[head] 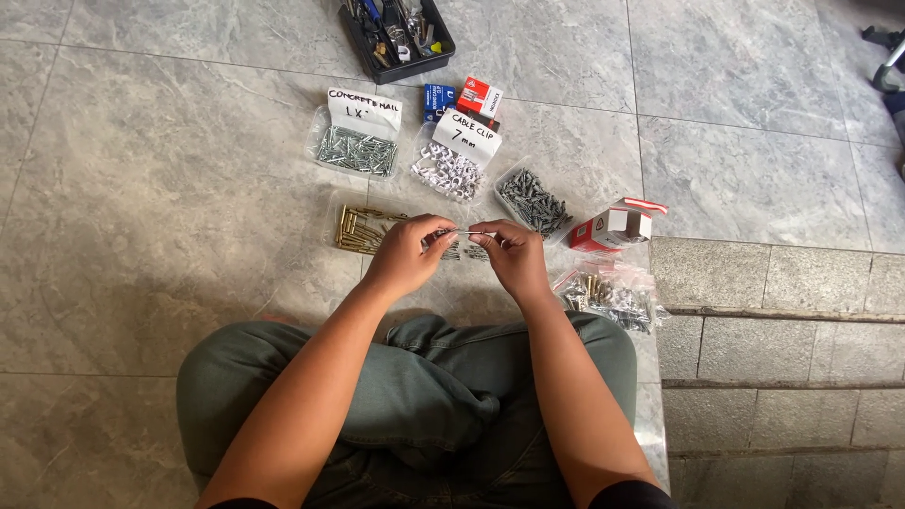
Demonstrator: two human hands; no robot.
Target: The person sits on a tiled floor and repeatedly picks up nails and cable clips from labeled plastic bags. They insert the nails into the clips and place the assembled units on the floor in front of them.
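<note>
My left hand point(408, 253) and my right hand point(512, 254) meet above the tiled floor, both pinching one thin metal pin or nail point(468, 233) held level between the fingertips. Just under and behind the hands lies a clear bag of brass-coloured fasteners point(358, 229). More small silver fasteners lie partly hidden under my fingers.
Clear bags with silver nails point(356, 151), white cable clips point(448, 172) and dark screws point(534, 201) lie ahead. A red-and-white box point(617, 227) and a bag of mixed hardware point(611, 296) sit right. A black tool tray point(396, 36) stands far ahead. Stone steps point(782, 358) drop at right.
</note>
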